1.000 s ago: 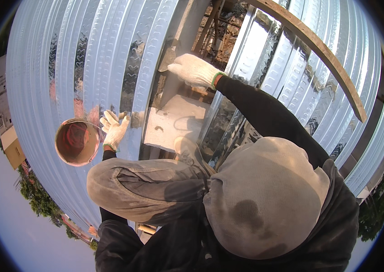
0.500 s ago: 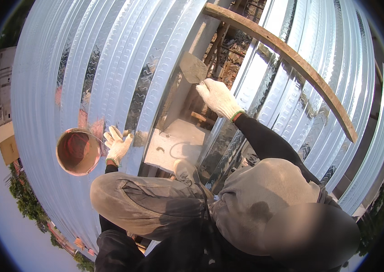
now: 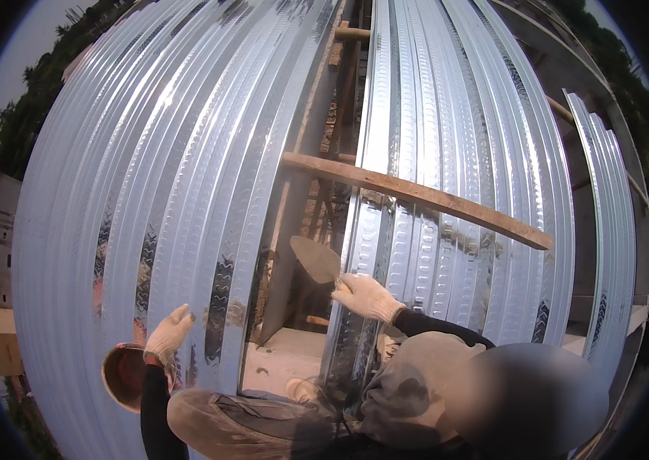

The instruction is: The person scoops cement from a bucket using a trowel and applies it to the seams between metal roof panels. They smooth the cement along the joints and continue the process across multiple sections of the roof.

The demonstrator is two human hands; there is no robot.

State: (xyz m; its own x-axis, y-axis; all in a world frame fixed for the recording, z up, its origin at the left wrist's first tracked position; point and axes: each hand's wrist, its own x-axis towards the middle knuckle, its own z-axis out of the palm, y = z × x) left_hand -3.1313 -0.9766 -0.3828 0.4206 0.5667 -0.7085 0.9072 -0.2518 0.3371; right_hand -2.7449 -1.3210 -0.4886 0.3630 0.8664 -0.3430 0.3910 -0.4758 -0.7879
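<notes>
My right hand (image 3: 369, 297), in a cream knit glove, is closed round the handle of a trowel (image 3: 314, 258). The trowel's flat, grey, mortar-smeared blade points forward and left over the gap between the metal decking sheets. My left hand (image 3: 169, 333), gloved alike, is raised just past a round bucket (image 3: 120, 383), its fingers stretched forward and holding nothing. The bucket has a reddish inside and stands on the left decking; my left forearm covers part of it.
Ribbed, shiny metal decking (image 3: 186, 192) spreads on both sides of a long gap with a concrete beam (image 3: 286, 345) and timbers below. A wooden plank (image 3: 424, 198) lies across the right decking and the gap. My bent knee (image 3: 217, 422) is close behind the beam.
The view has tilted up, so the plank, bucket and hands sit lower in it. My left hand has lifted off the decking beside the bucket. My right hand keeps hold of the trowel.
</notes>
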